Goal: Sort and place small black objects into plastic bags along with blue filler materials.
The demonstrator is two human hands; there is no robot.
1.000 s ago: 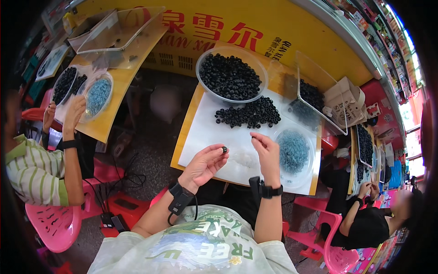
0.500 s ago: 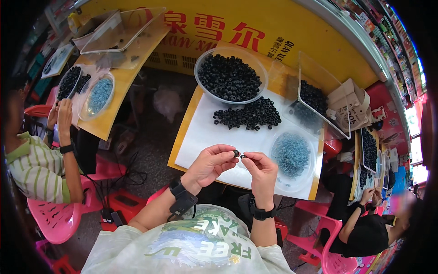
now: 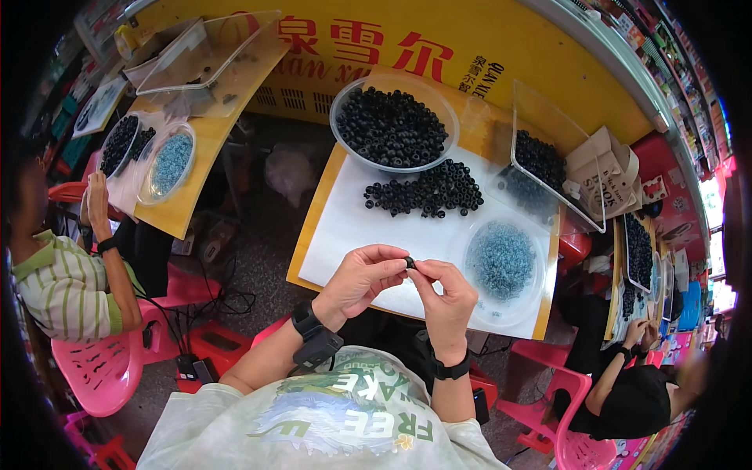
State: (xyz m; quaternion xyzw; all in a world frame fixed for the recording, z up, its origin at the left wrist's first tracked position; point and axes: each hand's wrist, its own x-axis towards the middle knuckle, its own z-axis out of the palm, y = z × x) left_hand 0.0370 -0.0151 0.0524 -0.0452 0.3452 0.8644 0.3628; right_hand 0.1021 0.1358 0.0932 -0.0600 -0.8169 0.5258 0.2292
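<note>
Near the front edge of the white-covered table, my left hand (image 3: 362, 282) pinches a small black round piece (image 3: 409, 262) between thumb and index finger. My right hand (image 3: 449, 301) meets it there, its thumb and index fingertips pressed against the same piece. Anything small between the right fingertips is hidden. Beyond my hands lies a loose heap of black round pieces with holes (image 3: 427, 192). Behind that heap stands a clear round tub (image 3: 335, 125) full of the same pieces. To the right is a shallow clear dish (image 3: 539, 294) of tiny pale blue pieces (image 3: 501, 262).
A clear rectangular bin (image 3: 603, 205) with more black pieces leans at the back right, by a beige paper bag (image 3: 603, 168). Co-workers sit on pink chairs (image 3: 98, 372) left and right, at similar tables. A yellow panel (image 3: 540, 47) stands behind.
My right fingertips, apart from the left ones half a second ago with a tiny dark bit showing, have closed up to the black piece. The left co-worker's hands shifted slightly.
</note>
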